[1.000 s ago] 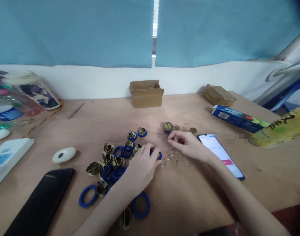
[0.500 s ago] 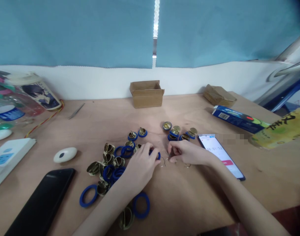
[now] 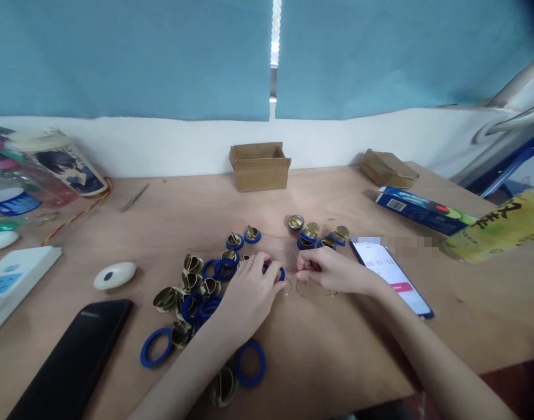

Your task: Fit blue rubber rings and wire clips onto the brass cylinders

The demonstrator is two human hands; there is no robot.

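My left hand is closed over a blue ring at the right edge of the parts pile. Its fingertips cover most of that ring. My right hand is pinched just above the table, fingertips close to a thin wire ring; whether they grip it is unclear. Another thin wire ring lies between the hands, and one more below my right hand. Loose blue rings and brass-coloured round clasps lie around my left forearm. Several brass pieces with blue rings sit beyond my right hand.
A lit phone lies beside my right wrist, and a dark phone at left. A white mouse-shaped object, tweezers, a cardboard box, a blue carton and a yellow-labelled bottle stand or lie around.
The fingertips of my right hand have shifted slightly and closed together, so the thin wire ring below them shows more clearly. My left hand stays over the blue ring.
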